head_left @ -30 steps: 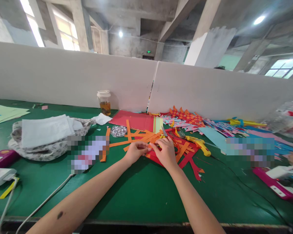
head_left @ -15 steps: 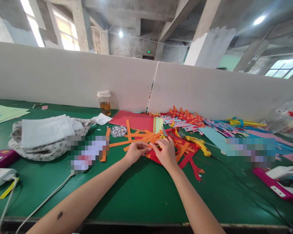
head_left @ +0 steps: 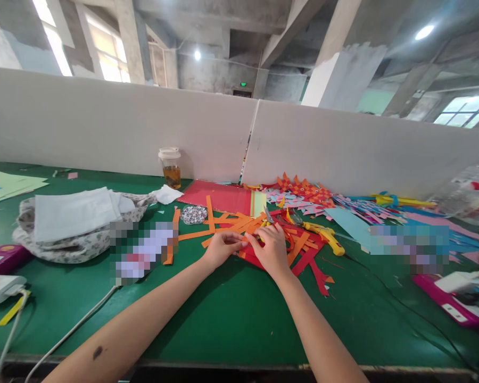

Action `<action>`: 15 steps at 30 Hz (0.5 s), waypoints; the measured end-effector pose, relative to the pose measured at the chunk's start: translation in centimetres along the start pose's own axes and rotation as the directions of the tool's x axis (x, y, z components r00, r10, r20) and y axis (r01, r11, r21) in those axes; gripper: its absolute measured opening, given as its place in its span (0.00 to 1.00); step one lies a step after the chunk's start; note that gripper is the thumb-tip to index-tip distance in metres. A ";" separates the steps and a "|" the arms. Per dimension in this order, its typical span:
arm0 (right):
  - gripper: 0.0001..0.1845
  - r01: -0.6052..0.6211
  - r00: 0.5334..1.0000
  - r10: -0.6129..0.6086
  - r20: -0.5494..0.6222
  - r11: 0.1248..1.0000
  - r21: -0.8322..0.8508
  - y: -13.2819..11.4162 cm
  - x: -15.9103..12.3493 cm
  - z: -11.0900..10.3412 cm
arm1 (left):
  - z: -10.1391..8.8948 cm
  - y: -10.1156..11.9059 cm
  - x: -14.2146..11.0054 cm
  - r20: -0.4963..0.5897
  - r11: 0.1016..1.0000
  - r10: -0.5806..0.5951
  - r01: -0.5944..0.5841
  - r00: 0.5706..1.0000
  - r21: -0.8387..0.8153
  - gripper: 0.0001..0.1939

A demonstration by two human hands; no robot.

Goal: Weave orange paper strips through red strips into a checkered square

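Note:
My left hand (head_left: pixel 220 248) and my right hand (head_left: pixel 270 249) meet over a heap of orange and red paper strips (head_left: pixel 299 248) on the green table (head_left: pixel 231 314). Both hands pinch with curled fingers at an orange strip (head_left: pixel 245 242) lying on a red paper piece between them. Yellow-handled scissors (head_left: pixel 323 234) lie just right of my right hand. Behind the heap rest red paper sheets (head_left: pixel 223 198) and woven paper figures (head_left: pixel 303 190).
A jar of amber liquid (head_left: pixel 170 167) stands by the white partition (head_left: pixel 115 127). A bundle of cloth (head_left: pixel 77 221) lies at the left, with a pink device (head_left: pixel 3 259) and a white cable (head_left: pixel 75 330). Blue and pink paper scraps (head_left: pixel 383 213) and another pink device (head_left: pixel 451 303) lie at the right.

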State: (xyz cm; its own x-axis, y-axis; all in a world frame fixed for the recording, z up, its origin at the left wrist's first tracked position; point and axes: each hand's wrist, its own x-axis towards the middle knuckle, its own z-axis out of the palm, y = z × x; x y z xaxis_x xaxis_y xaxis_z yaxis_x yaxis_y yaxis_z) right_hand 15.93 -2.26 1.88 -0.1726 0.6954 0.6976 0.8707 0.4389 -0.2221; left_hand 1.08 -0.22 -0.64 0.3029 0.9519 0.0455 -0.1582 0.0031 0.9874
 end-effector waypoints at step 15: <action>0.10 -0.021 1.000 0.021 0.000 0.999 0.029 0.3 -0.1 0.4 | 0.0 -0.2 0.1 -0.006 1.000 -0.031 0.031 1.000 0.000 0.18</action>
State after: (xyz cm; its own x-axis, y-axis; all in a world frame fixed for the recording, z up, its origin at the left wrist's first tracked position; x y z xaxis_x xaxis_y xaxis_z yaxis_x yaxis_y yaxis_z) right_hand 16.04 -1.96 1.52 -0.1540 0.7044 0.6929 0.8603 0.4405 -0.2565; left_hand 1.15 -0.12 -0.83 0.3019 0.9532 0.0140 -0.1483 0.0325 0.9884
